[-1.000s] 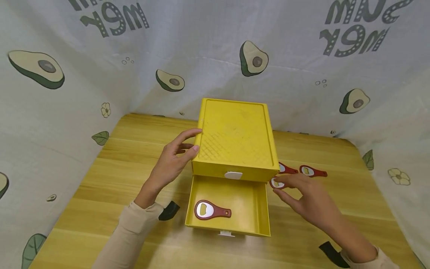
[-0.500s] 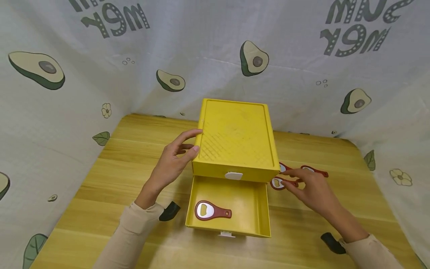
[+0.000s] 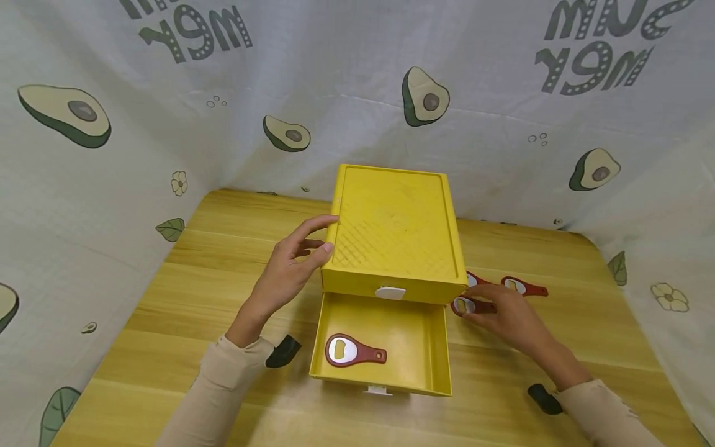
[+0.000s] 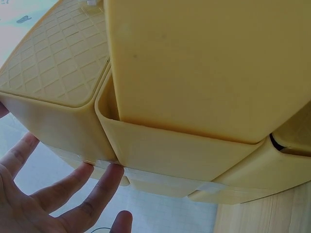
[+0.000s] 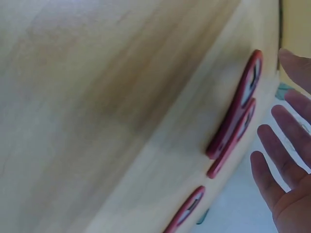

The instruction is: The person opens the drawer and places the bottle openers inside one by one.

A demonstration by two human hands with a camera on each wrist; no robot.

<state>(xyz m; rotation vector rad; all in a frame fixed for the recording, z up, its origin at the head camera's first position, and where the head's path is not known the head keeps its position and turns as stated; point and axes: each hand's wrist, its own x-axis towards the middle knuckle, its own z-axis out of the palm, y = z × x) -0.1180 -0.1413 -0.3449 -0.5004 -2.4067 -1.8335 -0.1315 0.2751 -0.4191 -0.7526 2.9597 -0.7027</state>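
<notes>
A yellow two-drawer box (image 3: pixel 398 217) stands on the wooden table, its lower drawer (image 3: pixel 416 351) pulled out. One red-rimmed bottle opener (image 3: pixel 365 354) lies inside that drawer. My left hand (image 3: pixel 283 273) rests with spread fingers against the box's left side, thumb at the front corner; the left wrist view shows the fingertips (image 4: pixel 112 171) at its wall. To the right of the box, my right hand (image 3: pixel 516 316) hovers around the nearest bottle opener (image 3: pixel 463 305), which lies on the table. In the right wrist view its fingers (image 5: pixel 266 174) are extended, apart from the openers.
Beyond the right hand lie two more bottle openers, one (image 3: pixel 473 279) partly hidden by the box and hand, the other (image 3: pixel 525 287) farther right. The upper drawer (image 3: pixel 357 282) is closed. An avocado-print cloth (image 3: pixel 346 81) hangs behind the table.
My right hand shifts along the nearest bottle opener from its head end toward its handle, the opener staying on the table. The left hand keeps its place on the box.
</notes>
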